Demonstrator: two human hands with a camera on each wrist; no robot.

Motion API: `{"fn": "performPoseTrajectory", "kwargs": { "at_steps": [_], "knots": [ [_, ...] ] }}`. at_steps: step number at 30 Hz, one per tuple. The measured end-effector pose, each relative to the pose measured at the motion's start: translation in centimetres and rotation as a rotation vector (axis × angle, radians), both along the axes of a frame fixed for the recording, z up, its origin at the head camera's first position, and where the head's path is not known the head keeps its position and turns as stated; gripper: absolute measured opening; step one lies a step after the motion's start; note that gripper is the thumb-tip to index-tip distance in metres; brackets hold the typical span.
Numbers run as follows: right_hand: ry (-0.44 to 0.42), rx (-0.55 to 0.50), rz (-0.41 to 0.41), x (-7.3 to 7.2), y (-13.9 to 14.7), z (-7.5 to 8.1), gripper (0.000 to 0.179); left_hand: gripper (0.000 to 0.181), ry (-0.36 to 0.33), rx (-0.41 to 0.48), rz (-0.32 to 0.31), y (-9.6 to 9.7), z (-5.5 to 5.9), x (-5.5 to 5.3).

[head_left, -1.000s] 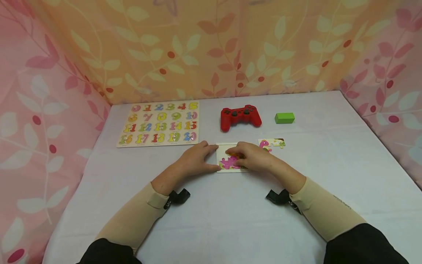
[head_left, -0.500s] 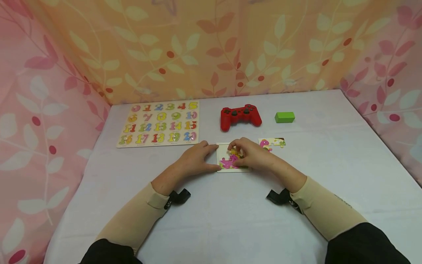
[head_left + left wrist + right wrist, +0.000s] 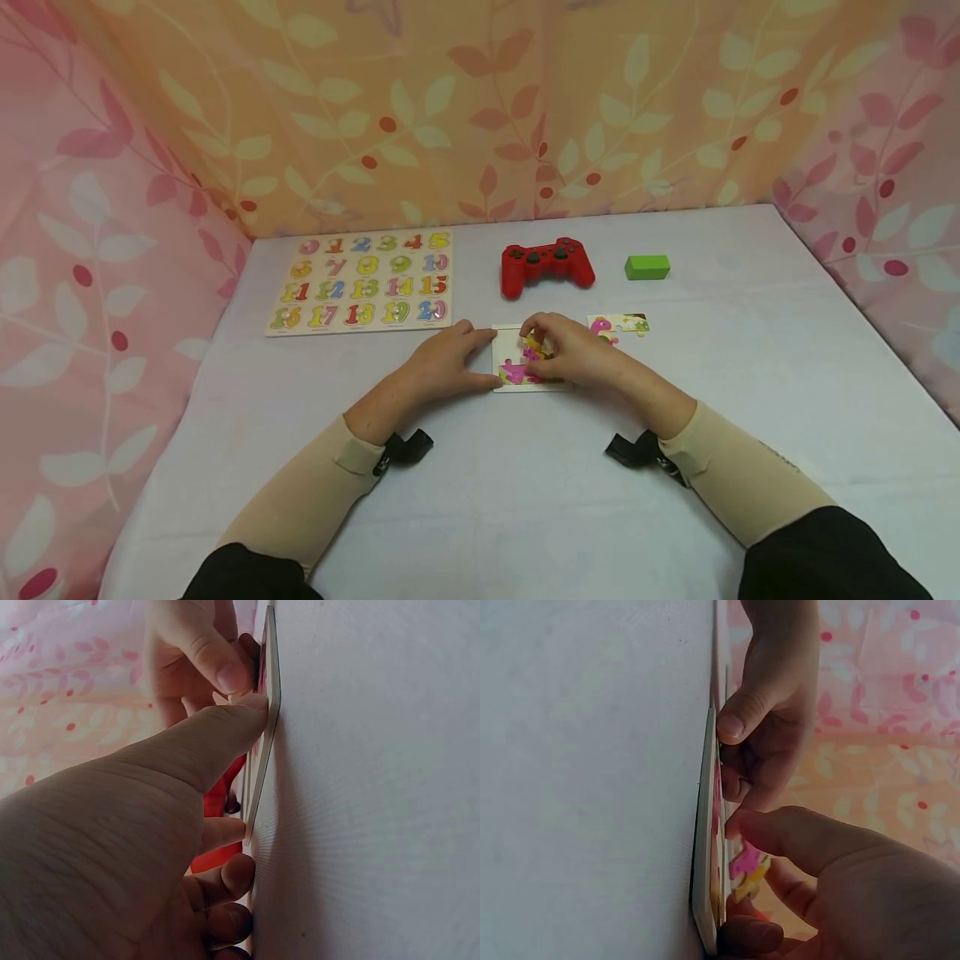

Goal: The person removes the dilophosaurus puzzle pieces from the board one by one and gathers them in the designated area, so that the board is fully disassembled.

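Note:
A small jigsaw board (image 3: 505, 339) with a pale frame lies flat on the table, pink and green pieces laid along its near side. My left hand (image 3: 447, 364) holds its left side, thumb at the near corner and index finger at the far corner. Above the board my right hand (image 3: 576, 353) pinches a pink and yellow jigsaw piece (image 3: 748, 864) between thumb and fingers, tilted up off the tray in the right wrist view. The right hand covers much of the board's right part. Just beyond that hand lie several loose jigsaw pieces (image 3: 636, 323), one with a pink dinosaur head.
A wooden number puzzle (image 3: 360, 323) lies at the back left. Behind the jigsaw sits a red game controller (image 3: 548, 265), and a green block (image 3: 647, 267) stands to its right. Floral curtains (image 3: 480, 108) enclose the back and sides of the white table (image 3: 495, 500).
My right hand has lifted slightly from the board, and the pink and yellow piece between its fingers now shows tilted up. My left hand keeps its place.

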State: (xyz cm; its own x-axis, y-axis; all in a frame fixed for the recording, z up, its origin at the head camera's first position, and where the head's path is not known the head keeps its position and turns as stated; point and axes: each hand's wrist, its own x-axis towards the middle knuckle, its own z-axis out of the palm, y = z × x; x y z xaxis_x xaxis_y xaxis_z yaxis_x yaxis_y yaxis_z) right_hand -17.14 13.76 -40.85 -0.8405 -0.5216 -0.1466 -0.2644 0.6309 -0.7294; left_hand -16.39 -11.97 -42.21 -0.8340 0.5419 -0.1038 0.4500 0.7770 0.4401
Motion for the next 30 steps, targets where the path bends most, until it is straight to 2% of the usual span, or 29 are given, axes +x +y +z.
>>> {"fn": "performPoseTrajectory", "kwargs": {
  "at_steps": [3, 10, 24, 30],
  "knots": [
    [0.019, -0.029, -0.012, 0.0, 0.1, 0.6, 0.044, 0.081, 0.005, 0.011, -0.002, 0.0, 0.0, 0.1],
    [0.133, -0.044, -0.018, 0.6, 0.7, 2.9, 0.047, 0.081, 0.005, 0.013, -0.004, 0.0, -0.1, 0.1],
    [0.307, -0.067, -0.008, 2.4, 1.7, 7.2, 0.043, 0.082, 0.003, 0.01, 0.0, 0.0, -0.2, 0.1],
    [0.337, -0.073, -0.03, 2.9, 2.6, 8.6, 0.043, 0.082, 0.003, 0.009, -0.003, 0.0, -0.1, 0.1]
  ]
}}
